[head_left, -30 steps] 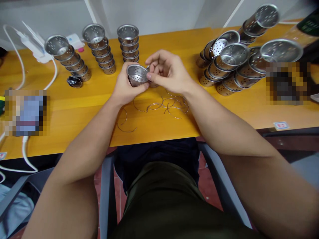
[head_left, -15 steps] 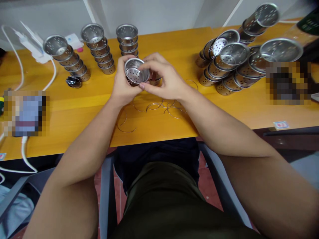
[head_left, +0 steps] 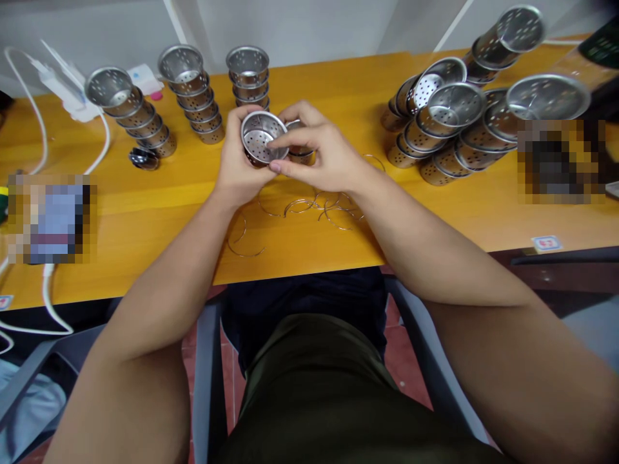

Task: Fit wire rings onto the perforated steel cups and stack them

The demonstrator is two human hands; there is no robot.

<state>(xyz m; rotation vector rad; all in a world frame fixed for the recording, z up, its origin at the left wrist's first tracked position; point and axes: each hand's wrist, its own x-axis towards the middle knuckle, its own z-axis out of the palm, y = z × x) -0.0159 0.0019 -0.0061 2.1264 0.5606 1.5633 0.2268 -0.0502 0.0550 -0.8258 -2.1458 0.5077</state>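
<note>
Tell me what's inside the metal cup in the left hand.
Inside the metal cup in the left hand, the holed bottom and part of the wall show. A finger of the right hand reaches over the rim; whatever lies beneath it is covered.

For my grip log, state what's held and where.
A silver, round, perforated metal cup, held by its outer side in the left hand; the right hand is at its rim.
</note>
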